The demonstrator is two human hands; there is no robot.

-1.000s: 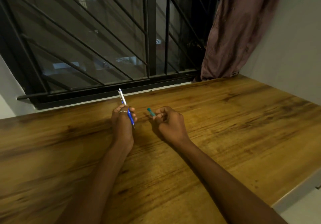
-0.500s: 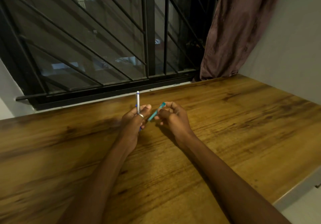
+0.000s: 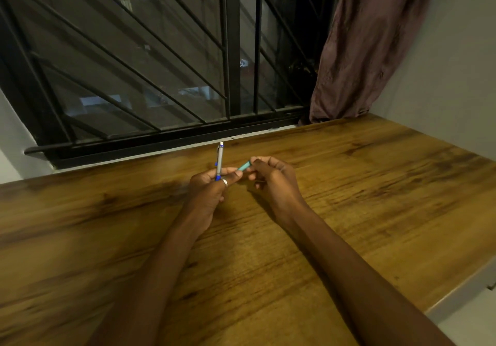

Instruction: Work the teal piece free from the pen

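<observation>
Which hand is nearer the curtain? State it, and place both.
Right. The right hand, pinching a teal piece, lies below-left of the curtain. The left hand, gripping the pen, sits farther left, beyond it.

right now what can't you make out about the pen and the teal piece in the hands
Head view, all of it:
- Lower end of the pen: hidden inside the left hand.
- Most of the teal piece: covered by the right hand, so what it is stays unclear.
- Whether pen and piece touch: the left thumb hides it.
- Print on the pen: too small.
</observation>
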